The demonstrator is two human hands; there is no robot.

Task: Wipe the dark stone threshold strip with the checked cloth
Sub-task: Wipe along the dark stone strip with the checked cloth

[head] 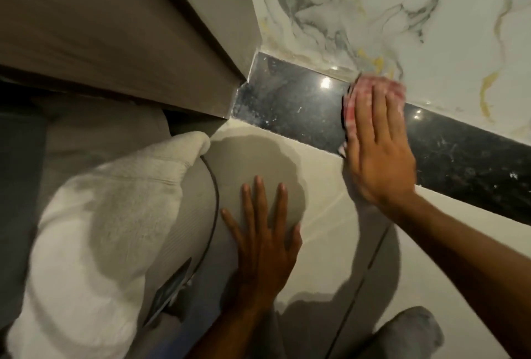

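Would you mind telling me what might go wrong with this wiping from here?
1. The checked cloth overhangs the threshold strip onto the marble tile, so grime may smear there.
2. White specks near the strip's left end, by the door frame, sit in a tight corner and may get missed.
3. The left hand braces on glossy floor tile and could slip.

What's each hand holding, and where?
Right hand presses the checked cloth flat under its fingers on the dark strip. Left hand holds nothing.

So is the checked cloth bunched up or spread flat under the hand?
Spread fairly flat: the right hand presses the checked cloth onto the threshold strip, open-palmed. Motion blur hides any folds.
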